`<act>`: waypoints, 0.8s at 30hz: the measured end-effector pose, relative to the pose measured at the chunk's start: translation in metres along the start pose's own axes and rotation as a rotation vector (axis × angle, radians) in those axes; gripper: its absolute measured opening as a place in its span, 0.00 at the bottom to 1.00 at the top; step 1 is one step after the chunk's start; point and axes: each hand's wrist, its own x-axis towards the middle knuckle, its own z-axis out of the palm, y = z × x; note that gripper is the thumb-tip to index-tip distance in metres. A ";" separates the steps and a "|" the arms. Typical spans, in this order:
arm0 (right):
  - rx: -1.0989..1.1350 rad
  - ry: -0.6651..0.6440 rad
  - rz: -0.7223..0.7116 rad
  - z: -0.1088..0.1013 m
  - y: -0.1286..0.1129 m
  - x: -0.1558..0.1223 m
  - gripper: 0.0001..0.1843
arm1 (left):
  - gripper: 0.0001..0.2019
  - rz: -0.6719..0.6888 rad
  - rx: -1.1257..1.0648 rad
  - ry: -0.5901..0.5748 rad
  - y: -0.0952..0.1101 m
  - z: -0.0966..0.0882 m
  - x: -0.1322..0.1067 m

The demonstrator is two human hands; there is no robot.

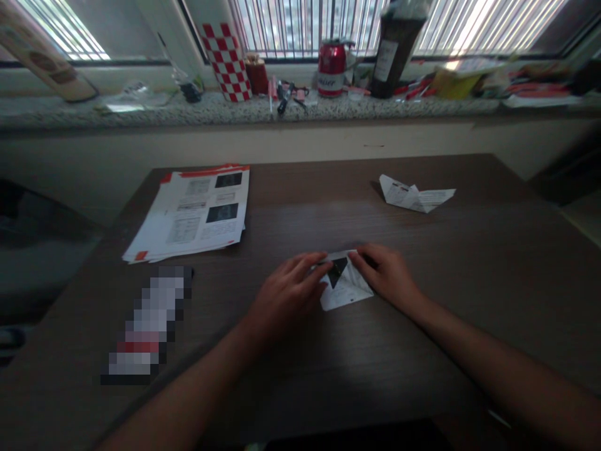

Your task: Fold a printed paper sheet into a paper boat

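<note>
A small folded piece of printed paper (345, 289) lies on the dark wooden table (422, 326) in front of me. My left hand (286, 294) rests on its left edge, fingers stretched flat and pressing near the top. My right hand (387, 274) presses on its upper right corner with fingers laid flat. A finished folded paper boat (416, 194) sits further back on the right, apart from both hands.
A stack of printed sheets (192, 213) lies at the table's back left. A blurred flat object (150, 322) lies near the left front. The window sill (282, 109) behind holds a red can (331, 67), a checkered cup (228, 59), a dark bottle (394, 53) and clutter.
</note>
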 end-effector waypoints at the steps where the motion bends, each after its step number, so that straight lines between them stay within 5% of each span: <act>1: -0.032 0.004 -0.022 -0.001 0.000 0.001 0.17 | 0.22 0.009 0.009 -0.046 0.002 0.002 -0.001; 12: -0.203 0.034 -0.123 0.000 0.012 0.005 0.12 | 0.30 0.032 0.253 -0.284 0.005 0.018 -0.009; 24: -0.170 0.026 -0.112 0.002 0.020 0.007 0.11 | 0.27 0.003 0.259 -0.284 0.008 0.016 -0.009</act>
